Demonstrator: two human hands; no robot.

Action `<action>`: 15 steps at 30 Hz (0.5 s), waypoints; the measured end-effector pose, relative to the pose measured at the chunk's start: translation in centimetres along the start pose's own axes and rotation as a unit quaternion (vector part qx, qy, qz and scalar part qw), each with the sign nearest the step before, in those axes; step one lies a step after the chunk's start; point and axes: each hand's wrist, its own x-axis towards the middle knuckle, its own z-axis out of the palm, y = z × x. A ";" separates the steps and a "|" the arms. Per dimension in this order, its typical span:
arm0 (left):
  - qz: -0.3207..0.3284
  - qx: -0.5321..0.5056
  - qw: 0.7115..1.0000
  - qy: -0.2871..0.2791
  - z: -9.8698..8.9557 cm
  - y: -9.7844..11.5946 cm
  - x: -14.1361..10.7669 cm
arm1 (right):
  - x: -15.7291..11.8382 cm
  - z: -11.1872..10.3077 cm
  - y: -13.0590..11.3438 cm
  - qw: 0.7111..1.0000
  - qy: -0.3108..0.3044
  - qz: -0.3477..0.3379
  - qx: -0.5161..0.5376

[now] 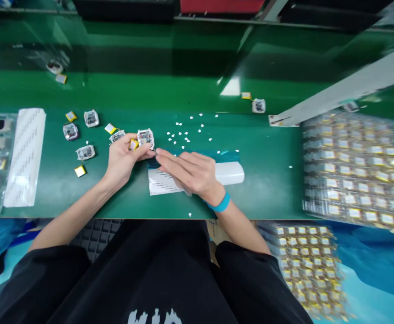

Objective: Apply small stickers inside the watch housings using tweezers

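Note:
My left hand (124, 155) grips a white watch-like case (145, 137) with its circuit board facing up, and a yellow-edged battery (134, 144) lies against the fingers. My right hand (192, 173) is at the lower right corner of that case, its thumb and forefinger pinched together; whatever is between the fingertips is too small to make out. Below the hands lies a printed white sheet (163, 182), partly covered by my right hand. A smooth white object (230, 173) sticks out to the right of that hand.
Several open cases (91, 118) with batteries lie at the left, beside a white strip sheet (24, 157) and a clear tray (6, 175). Small white bits dot the green table (267, 180). Stacked battery trays (355, 175) stand right, near a slanted white post (345, 85).

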 end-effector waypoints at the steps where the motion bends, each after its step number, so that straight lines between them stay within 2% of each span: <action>1: 0.022 0.026 0.999 -0.001 -0.4 -0.1 0.7 | 0.1 0.0 0.0 1.000 0.012 -0.008 -0.010; 2: 0.054 0.063 0.997 -0.003 -0.8 0.0 1.8 | 0.2 0.0 0.0 0.999 0.020 -0.023 -0.016; 3: 0.091 0.106 0.990 -0.011 -1.3 0.1 3.3 | 0.3 0.0 0.0 0.999 0.002 -0.030 -0.024; 5: 0.165 0.232 0.958 -0.037 -2.3 0.8 7.2 | 0.5 0.0 0.2 0.998 -0.047 -0.035 -0.014; 6: 0.184 0.260 0.947 -0.033 -2.7 1.3 9.4 | 0.6 -0.1 0.3 0.997 -0.068 -0.031 -0.008; 9: 0.226 0.317 0.921 -0.017 -2.8 3.2 14.8 | 0.8 -0.4 0.8 0.998 -0.068 -0.007 -0.018; 11: 0.273 0.416 0.867 -0.002 -1.4 3.8 16.7 | 0.9 -0.6 1.2 0.998 -0.056 0.009 -0.027; 12: 0.298 0.458 0.838 -0.003 -0.2 3.7 17.0 | 0.8 -0.7 1.3 0.998 -0.051 0.015 -0.027; 14: 0.328 0.483 0.811 -0.037 3.5 2.8 16.9 | 0.6 -0.8 1.6 0.999 -0.039 0.019 -0.025; 15: 0.335 0.488 0.802 -0.078 5.9 2.0 16.5 | 0.5 -0.8 1.7 0.999 -0.035 0.019 -0.025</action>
